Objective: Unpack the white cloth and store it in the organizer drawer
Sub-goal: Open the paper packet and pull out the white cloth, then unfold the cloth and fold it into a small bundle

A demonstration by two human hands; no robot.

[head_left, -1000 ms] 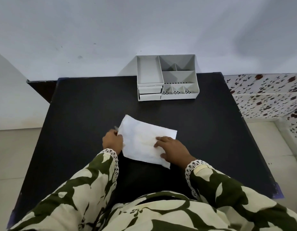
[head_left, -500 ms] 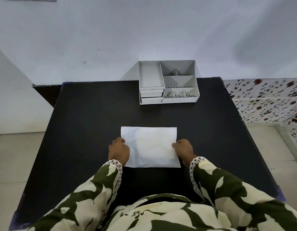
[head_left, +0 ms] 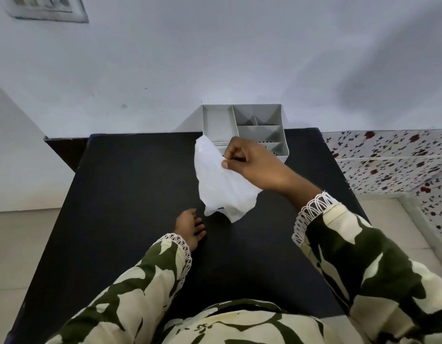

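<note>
My right hand (head_left: 249, 165) pinches the white packet of cloth (head_left: 220, 184) by its upper edge and holds it in the air above the black table (head_left: 130, 194). The packet hangs crumpled, its lower tip near the tabletop. My left hand (head_left: 190, 227) rests flat on the table just below and left of the packet, fingers apart, holding nothing. The grey organizer (head_left: 252, 122) stands at the table's far edge against the wall. The packet and my right hand hide its front drawers.
The white wall rises right behind the organizer. A floral-patterned surface (head_left: 393, 160) runs along the right side of the table. Pale floor lies to the left and right. A vent (head_left: 48, 8) sits high on the wall at top left.
The packet lay flat on the table under both hands. My right hand has lifted it up and toward the organizer, and my left hand has let go and stayed on the table.
</note>
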